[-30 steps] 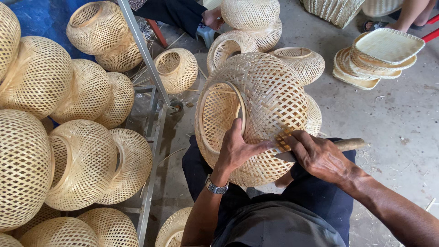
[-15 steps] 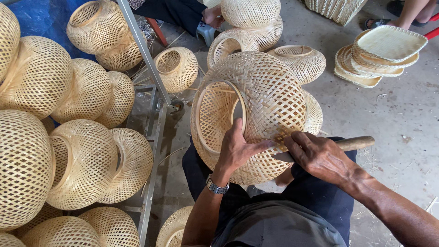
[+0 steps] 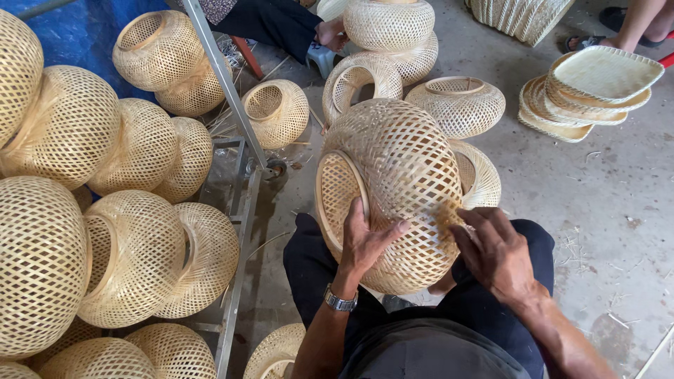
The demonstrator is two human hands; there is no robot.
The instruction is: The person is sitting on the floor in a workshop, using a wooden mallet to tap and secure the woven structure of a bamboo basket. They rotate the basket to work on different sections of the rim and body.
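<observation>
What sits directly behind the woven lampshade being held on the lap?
Behind the woven lampshade, held by the left hand and right hand, another woven shade's rim peeks out. Its remainder is covered, as is the floor beneath.

One camera sits on the person's head and looks steeply down over the chest and lap. It faces forward and down, so the person's forearms enter from the bottom edge and the concrete floor (image 3: 618, 210) fills the right and top of the frame. The view is close: the left hand (image 3: 361, 242), the right hand (image 3: 495, 253) and the woven basket (image 3: 400, 182) on the lap take up the middle. Farther off, at the left edge, stands a metal rack (image 3: 232, 231) of baskets; at the top edge, another person's legs. There is no second view.
</observation>
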